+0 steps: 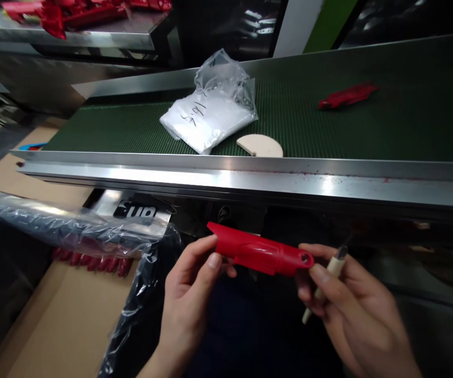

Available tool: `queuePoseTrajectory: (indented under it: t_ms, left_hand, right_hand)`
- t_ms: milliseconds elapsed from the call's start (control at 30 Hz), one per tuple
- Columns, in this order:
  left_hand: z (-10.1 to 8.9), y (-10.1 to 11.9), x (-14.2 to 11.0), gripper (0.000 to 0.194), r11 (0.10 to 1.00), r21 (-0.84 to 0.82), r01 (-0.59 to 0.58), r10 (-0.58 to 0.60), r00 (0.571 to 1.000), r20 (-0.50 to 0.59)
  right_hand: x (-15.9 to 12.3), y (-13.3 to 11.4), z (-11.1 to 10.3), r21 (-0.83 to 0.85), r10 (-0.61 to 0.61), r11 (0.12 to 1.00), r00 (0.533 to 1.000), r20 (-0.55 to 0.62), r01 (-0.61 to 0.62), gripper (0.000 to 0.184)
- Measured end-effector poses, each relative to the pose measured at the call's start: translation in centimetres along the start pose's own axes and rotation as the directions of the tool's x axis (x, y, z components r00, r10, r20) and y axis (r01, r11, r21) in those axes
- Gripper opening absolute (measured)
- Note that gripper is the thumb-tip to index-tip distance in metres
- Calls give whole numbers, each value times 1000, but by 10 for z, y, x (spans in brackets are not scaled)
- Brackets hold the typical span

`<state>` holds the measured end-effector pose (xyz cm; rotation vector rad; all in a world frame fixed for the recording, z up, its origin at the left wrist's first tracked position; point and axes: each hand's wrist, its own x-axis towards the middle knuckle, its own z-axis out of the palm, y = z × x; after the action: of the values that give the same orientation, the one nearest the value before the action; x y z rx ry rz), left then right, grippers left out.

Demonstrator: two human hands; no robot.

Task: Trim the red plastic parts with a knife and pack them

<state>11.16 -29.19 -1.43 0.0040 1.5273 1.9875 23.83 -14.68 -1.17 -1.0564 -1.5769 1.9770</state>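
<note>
A glossy red plastic part (263, 252), long and hollow-looking with a round hole at its right end, is held level between my hands in front of the conveyor. My left hand (192, 289) pinches its left end between thumb and fingers. At the holed end, the thumb and fingers of my right hand (352, 310) grip the part. That same hand also carries a slim cream-handled tool (333, 268) with a dark tip, slanting up between the fingers; its exact kind is unclear.
On the green conveyor belt (297, 121) lie a clear bag of white material (214, 115), a cream curved piece (261, 144) and another red part (348, 96). A metal rail (210, 176) edges it. Lower left, a plastic-lined carton (80, 315) contains several red parts (92, 262). More red pieces (80, 16) fill a table behind.
</note>
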Motion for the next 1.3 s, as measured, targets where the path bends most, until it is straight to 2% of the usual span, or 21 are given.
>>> queuePoseTrajectory:
  t_ms: [100, 233, 400, 567, 733, 867, 1033, 1100, 1167, 1233, 1300]
  left_hand:
    - [2, 2, -3, 19, 997, 65, -46, 45, 999, 15]
    - [6, 4, -6, 17, 984, 141, -104, 102, 995, 22]
    - [18, 6, -10, 13, 982, 162, -97, 117, 986, -122]
    - [26, 9, -12, 13, 984, 174, -43, 79, 975, -209]
    - [18, 9, -5, 20, 981, 194, 24, 14, 981, -194]
    - [11, 5, 1, 24, 985, 144, 96, -70, 983, -171]
    - [7, -1, 4, 22, 991, 100, 90, -78, 990, -114]
    - [8, -2, 6, 26, 993, 50, 105, -100, 990, -101]
    - [11, -3, 7, 35, 987, -76, 144, -148, 987, -59]
    - [15, -2, 9, 43, 957, -206, 203, -203, 979, 22]
    - [18, 0, 9, 44, 928, -280, 247, -234, 969, 82]
  right_hand:
    - [3, -4, 0, 126, 102, 987, 994, -26, -98, 22]
    - [5, -5, 1, 183, 175, 970, 983, -57, -162, 27]
    - [7, 0, 3, 198, 223, 959, 971, -86, -203, 30]
    - [9, 2, -1, 154, 171, 974, 985, -35, -163, 32]
    - [8, 0, -2, 150, 143, 977, 986, 82, -154, 24]
    - [9, -2, 1, 131, 59, 989, 994, 97, -71, 24]
    - [8, -1, -1, -77, -3, 997, 995, 96, 11, 28]
    - [6, -1, -1, -233, -93, 966, 991, 100, 115, 25]
    - [3, -2, 2, -382, -270, 872, 952, 148, 306, 21]
    - [-2, -3, 5, -439, -435, 726, 848, 303, 529, 21]
    - [-7, -6, 6, -432, -497, 608, 744, 447, 666, 23]
